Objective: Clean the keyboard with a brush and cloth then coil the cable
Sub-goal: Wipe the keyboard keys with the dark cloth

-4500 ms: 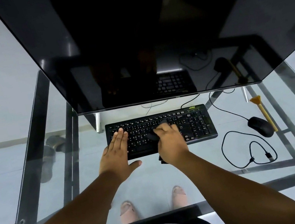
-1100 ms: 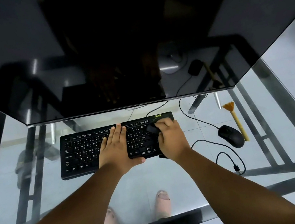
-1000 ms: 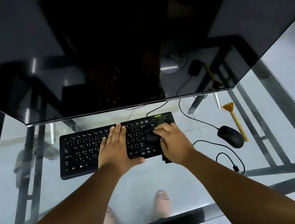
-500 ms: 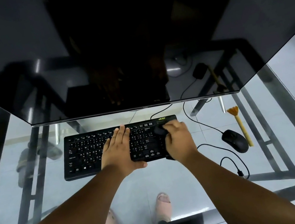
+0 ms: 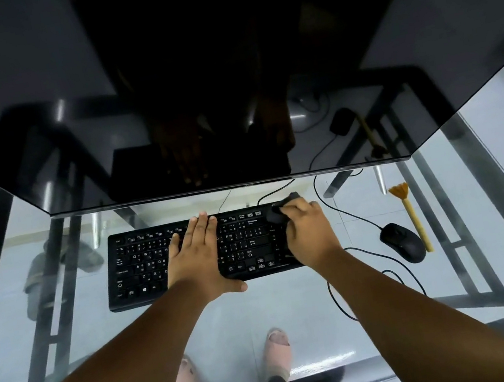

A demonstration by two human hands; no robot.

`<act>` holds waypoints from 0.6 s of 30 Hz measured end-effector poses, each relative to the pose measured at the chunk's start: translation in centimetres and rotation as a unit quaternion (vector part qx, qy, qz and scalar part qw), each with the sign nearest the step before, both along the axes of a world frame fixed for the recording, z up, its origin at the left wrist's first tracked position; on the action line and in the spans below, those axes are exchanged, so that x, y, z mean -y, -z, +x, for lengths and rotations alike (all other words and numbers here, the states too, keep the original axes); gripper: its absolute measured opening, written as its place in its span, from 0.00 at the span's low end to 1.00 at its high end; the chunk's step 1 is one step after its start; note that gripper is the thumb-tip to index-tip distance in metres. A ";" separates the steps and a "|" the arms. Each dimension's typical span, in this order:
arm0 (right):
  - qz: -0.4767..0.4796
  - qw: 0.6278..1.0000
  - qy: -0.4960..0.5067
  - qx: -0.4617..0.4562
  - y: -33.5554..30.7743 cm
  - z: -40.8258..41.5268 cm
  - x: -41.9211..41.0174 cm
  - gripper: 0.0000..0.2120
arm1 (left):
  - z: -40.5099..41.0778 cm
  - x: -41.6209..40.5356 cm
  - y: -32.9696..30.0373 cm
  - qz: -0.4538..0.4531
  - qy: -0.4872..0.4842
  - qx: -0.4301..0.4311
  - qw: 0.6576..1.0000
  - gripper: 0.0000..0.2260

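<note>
On the glass desk (image 5: 297, 310), under the dark monitor (image 5: 225, 78), the black keyboard (image 5: 143, 269) is lying flat. The left hand (image 5: 196, 256) is resting open on its middle keys, fingers spread, while the right hand (image 5: 309, 234) is gripping a dark cloth (image 5: 276, 215) (bunched) at the top right corner. The cable (image 5: 348, 218) is trailing rightward past the mouse (image 5: 402, 242) and brush (image 5: 411, 214).

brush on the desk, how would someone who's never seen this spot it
Start at the glass desk and go right of the black keyboard, past the mouse. The brush lies just right of the mouse, its pale yellow handle and orange bristles the only bright colour among black gear.
</note>
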State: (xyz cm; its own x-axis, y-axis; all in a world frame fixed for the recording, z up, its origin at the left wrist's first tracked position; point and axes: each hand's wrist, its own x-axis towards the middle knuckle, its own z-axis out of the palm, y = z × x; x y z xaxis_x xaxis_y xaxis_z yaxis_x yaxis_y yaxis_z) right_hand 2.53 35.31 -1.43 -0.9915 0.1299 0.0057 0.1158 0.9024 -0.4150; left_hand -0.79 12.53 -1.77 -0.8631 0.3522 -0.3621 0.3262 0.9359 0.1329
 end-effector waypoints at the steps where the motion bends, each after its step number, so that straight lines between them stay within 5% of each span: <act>1: 0.006 1.000 0.023 0.002 -0.1 0.1 -0.6 0.19 | -0.1 0.1 0.0 0.000 0.002 0.003 1.000 0.63; 6: 0.012 0.996 0.086 0.035 -0.5 -1.8 0.0 0.20 | -0.4 0.7 0.0 -0.013 0.014 0.011 1.000 0.64; 13: -0.008 0.998 -0.028 0.050 -0.9 -1.4 1.8 0.21 | -0.5 0.8 0.0 -0.008 0.018 0.010 1.000 0.64; 18: 0.016 0.995 0.075 0.065 -1.2 -1.3 -0.5 0.21 | -0.3 0.8 -0.1 -0.019 0.022 0.012 0.999 0.63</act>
